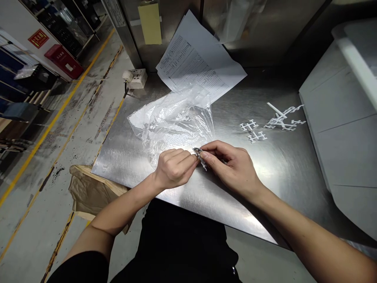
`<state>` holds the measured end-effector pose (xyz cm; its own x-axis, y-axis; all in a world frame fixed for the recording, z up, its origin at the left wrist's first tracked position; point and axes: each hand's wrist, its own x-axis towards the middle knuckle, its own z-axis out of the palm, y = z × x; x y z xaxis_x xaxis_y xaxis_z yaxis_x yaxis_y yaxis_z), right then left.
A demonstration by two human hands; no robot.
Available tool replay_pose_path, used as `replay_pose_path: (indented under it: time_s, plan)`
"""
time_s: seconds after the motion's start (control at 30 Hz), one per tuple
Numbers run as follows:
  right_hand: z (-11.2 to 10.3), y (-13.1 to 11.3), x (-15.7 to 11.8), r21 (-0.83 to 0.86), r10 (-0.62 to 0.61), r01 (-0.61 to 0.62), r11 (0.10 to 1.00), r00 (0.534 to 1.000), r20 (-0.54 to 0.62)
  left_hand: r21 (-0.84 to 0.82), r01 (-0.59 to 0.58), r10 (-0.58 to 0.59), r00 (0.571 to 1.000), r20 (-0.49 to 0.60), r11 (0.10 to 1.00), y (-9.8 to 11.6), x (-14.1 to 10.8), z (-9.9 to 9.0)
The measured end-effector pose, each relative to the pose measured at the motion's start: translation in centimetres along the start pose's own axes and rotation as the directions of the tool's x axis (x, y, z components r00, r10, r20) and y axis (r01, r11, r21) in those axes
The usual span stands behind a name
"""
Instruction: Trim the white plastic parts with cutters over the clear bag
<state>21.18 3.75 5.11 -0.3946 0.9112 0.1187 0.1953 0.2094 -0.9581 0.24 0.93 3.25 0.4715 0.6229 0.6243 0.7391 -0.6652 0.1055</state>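
My left hand [176, 167] is closed in a fist over the front of the metal table, its fingertips turned toward the other hand and what they grip hidden. Thumb and forefinger of my right hand [232, 163] pinch a small white plastic piece [203, 163] against the left fist. At the top of this piece shows a small dark, shiny curved part [197, 149], too small to name. Just beyond both hands lies a crumpled clear plastic bag [176, 122]. Similar white branched plastic pieces [257, 136] rest to the right, beside a larger tangled cluster [284, 120].
Printed sheets [200, 59] lie at the back of the table, near a white power socket [138, 78]. A large light-grey bin [338, 118] stands along the right side. An open brown paper bag [91, 188] sits below the left table edge.
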Motion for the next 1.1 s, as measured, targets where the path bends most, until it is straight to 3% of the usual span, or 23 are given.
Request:
replay_pose_path:
  time_s: [0.2, 0.37, 0.6, 0.8, 1.1]
  plan:
    - [0.6, 0.5, 0.2, 0.108, 0.114, -0.112, 0.988, 0.993, -0.012, 0.012, -0.002, 0.002, 1.000, 0.020, 1.000, 0.1, -0.1, 0.1]
    - [-0.6, 0.3, 1.1, 0.127, 0.150, -0.148, 0.981, 0.989, -0.013, -0.040, 0.033, -0.033, 0.999, 0.007, 0.999, 0.0, 0.1, -0.1]
    - [-2.0, 0.2, 1.7, 0.131, 0.082, -0.077, 0.988, 0.996, -0.033, -0.108, 0.141, -0.150, 0.986, -0.075, 0.984, -0.3, 0.3, -0.7]
    - [-2.0, 0.6, 1.6, 0.054, 0.029, -0.029, 0.998, 1.000, 0.012, -0.178, 0.225, -0.241, 0.968, -0.069, 0.958, -0.3, 0.4, -1.0]
    - [-2.1, 0.3, 1.3, -0.025, -0.018, 0.020, 1.000, 0.997, 0.071, -0.191, 0.256, -0.274, 0.959, -0.074, 0.948, -0.3, 0.6, -1.1]
